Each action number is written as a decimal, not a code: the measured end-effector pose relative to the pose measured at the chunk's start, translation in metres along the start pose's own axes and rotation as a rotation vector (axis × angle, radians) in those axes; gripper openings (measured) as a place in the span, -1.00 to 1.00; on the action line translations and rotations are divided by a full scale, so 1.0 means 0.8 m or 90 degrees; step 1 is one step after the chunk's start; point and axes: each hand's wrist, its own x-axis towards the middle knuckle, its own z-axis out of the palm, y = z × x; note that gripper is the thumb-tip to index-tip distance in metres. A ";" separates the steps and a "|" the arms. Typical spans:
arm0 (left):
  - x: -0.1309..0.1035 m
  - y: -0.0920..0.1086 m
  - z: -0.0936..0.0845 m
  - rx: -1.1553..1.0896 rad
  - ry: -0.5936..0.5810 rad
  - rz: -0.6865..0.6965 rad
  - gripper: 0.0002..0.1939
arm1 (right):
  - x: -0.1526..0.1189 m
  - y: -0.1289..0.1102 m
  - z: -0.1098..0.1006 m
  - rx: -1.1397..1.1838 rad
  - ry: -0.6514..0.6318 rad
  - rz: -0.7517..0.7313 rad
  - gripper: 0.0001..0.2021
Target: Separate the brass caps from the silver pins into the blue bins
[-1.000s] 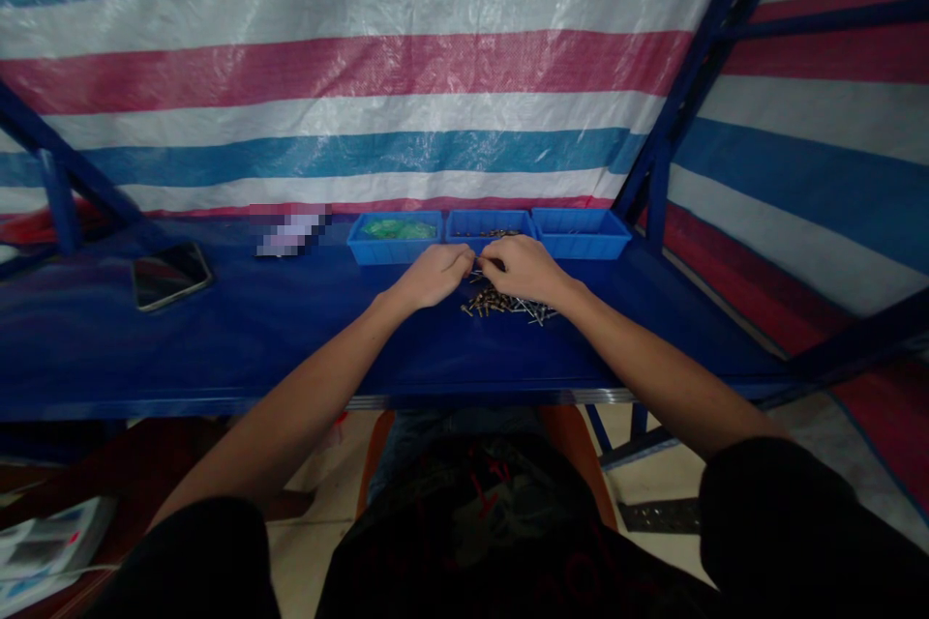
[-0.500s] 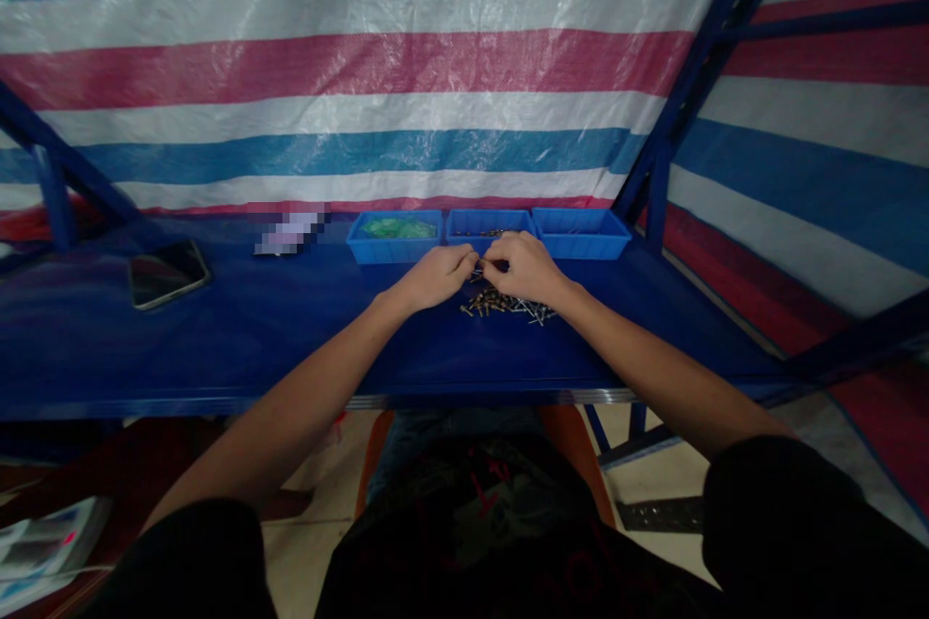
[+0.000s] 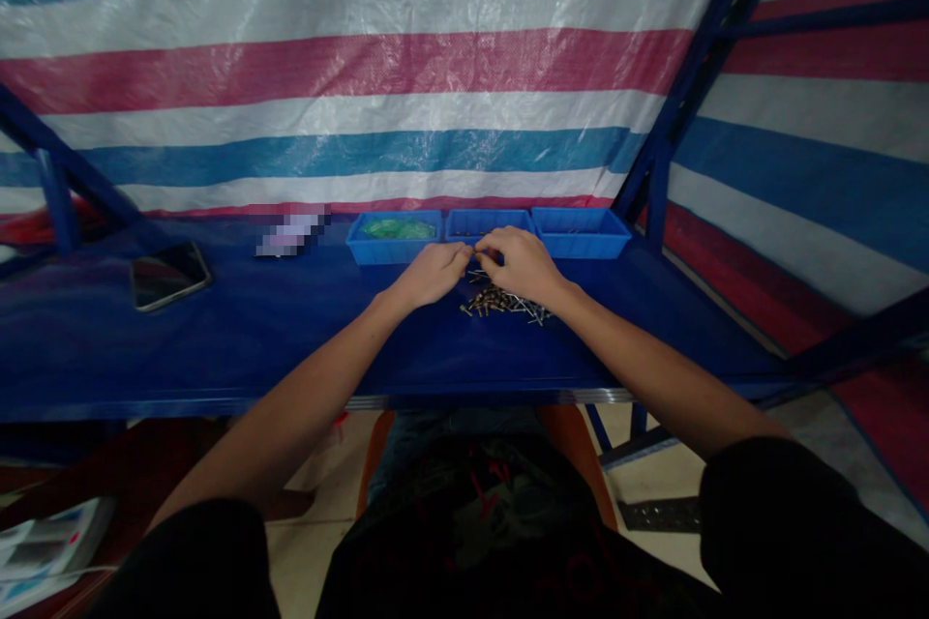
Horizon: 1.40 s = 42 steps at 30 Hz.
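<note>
The left hand and right hand meet over the tabletop, fingers pinched on what seems one small screw; the pile lies just below the right hand. Steady both wrists and keep the pinch light. No writing is readable.

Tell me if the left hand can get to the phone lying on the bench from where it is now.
Probably yes. The phone lies far out to that side of the left hand, with only bare blue bench between them; a long sideways reach, nothing blocking it.
</note>
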 end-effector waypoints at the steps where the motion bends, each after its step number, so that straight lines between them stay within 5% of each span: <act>1: 0.000 0.000 -0.001 -0.001 0.002 0.002 -0.57 | 0.000 0.000 0.000 0.008 0.002 -0.002 -0.81; 17: -0.003 0.005 -0.004 -0.025 0.047 0.007 -0.73 | 0.003 0.002 0.004 0.116 0.017 0.050 -0.76; 28: -0.002 0.004 -0.003 -0.008 0.050 0.001 -0.65 | 0.003 0.002 0.008 0.089 0.076 0.026 -0.86; 35: 0.000 -0.007 0.006 0.040 -0.007 0.010 -0.80 | 0.012 0.047 0.002 -0.058 0.202 0.150 -0.81; 42: -0.002 -0.020 0.019 0.157 -0.061 0.048 -0.75 | 0.009 0.067 0.010 -0.120 0.138 0.215 -0.74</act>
